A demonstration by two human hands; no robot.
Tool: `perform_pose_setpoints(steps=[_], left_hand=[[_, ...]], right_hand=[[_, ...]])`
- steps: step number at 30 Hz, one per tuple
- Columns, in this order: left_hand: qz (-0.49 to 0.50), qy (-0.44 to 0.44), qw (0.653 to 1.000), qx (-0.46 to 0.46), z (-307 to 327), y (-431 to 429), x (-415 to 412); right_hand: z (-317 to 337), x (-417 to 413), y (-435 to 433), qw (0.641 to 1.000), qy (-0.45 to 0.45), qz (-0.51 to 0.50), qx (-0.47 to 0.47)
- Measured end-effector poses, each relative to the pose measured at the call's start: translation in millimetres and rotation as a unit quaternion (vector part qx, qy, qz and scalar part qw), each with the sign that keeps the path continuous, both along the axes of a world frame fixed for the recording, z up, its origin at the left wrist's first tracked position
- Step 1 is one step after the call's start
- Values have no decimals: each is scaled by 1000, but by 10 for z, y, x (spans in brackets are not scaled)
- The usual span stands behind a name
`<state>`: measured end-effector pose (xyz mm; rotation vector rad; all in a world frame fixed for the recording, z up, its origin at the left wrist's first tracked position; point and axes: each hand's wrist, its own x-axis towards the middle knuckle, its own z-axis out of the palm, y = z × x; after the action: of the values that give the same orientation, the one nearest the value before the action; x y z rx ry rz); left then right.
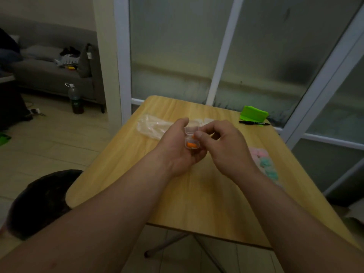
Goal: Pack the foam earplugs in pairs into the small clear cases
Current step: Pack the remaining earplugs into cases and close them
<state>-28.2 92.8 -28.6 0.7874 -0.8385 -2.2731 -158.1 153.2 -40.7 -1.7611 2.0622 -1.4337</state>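
Lying crumpled toward the far left of the pale wooden table [197, 198] is a clear plastic bag [150, 127], apparently kept out of the working space. Next, the left hand [175, 148] cradles a small clear hinged plastic case [191, 142] in curled fingers, lid tipped back so its mouth faces up. An orange foam earplug [192, 145] sits inside. The right hand [222, 143] pinches at the rim, likely seating the second plug. Pink and teal foam earplugs [266, 166] wait near the right edge, within easy reach.
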Motion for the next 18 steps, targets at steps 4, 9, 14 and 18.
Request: perform_pose_setpoints(steps=[4, 9, 14, 18], left_hand=[[0, -1, 1000, -6, 12, 46, -33], [-12, 7, 1000, -8, 14, 84, -41], [-13, 6, 1000, -12, 27, 68, -20], [-10, 20, 1000, -4, 16, 2, 24]], right_hand=[[-18, 36, 43, 1000, 0, -1, 8], [-23, 95, 23, 1000, -16, 1, -1], [-65, 131, 5, 999, -53, 4, -5], [-85, 102, -11, 999, -36, 5, -9]])
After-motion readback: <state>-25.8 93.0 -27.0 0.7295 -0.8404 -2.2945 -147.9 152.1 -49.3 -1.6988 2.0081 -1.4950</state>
